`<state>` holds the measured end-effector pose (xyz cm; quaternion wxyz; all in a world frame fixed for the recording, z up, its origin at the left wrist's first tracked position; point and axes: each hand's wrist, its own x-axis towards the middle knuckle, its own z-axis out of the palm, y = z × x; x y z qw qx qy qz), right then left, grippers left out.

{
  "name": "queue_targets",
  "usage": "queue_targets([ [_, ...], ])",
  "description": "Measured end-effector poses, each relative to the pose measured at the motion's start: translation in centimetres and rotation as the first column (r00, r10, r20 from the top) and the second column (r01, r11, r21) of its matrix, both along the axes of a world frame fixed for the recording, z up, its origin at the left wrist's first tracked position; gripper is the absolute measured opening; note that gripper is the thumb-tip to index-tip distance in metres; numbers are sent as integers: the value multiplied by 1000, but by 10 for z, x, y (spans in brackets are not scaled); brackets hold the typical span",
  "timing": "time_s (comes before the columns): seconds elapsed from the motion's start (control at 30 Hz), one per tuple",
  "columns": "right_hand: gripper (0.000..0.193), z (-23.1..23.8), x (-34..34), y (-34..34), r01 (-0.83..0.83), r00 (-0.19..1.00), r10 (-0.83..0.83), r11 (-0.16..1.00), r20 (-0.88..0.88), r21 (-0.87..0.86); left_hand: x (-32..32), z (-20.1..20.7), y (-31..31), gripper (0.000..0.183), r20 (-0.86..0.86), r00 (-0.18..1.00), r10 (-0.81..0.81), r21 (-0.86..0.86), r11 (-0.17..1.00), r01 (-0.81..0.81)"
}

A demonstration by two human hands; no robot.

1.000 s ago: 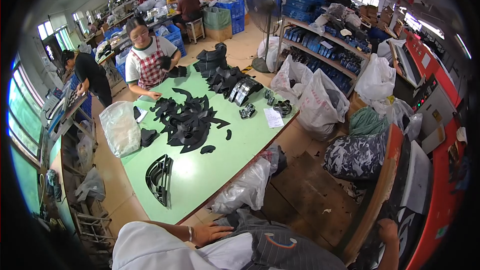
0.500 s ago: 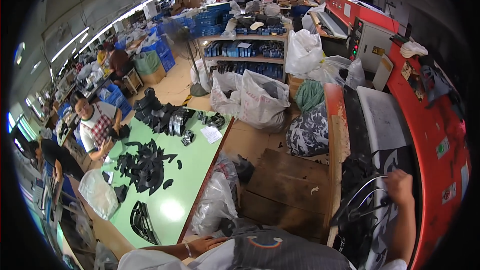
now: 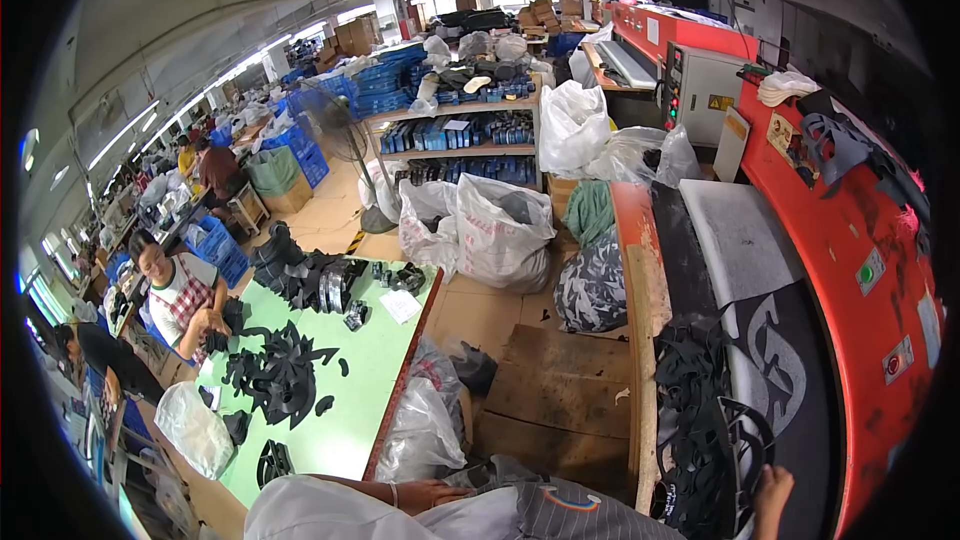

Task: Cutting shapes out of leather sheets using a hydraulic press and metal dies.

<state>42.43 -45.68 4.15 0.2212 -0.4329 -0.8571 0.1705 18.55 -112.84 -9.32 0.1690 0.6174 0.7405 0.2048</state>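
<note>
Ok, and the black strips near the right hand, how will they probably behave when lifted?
The black strips are probably floppy, since they bend and curl over one another. They look thin, so a few may be light. As they overlap in a tangle, lifting one might drag others along.

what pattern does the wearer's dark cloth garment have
The dark cloth garment has thin pale stripes and a rainbow; head view shows it best.

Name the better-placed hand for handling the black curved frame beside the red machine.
Probably the right hand: it is at the frame; the left hand rests farther away, by the dark pinstriped apron.
</note>
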Motion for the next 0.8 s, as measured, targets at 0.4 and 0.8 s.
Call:
queue_targets([
  [0.4,42,-62,-26,-59,-16,943,-47,983,329,185,-16,-29,-75,81,55,997,62,-3,998,-62],
  [0.8,60,-33,-60,-177,81,919,-240,892,314,445,-46,-65,-180,82,108,986,131,20,991,-134],
])
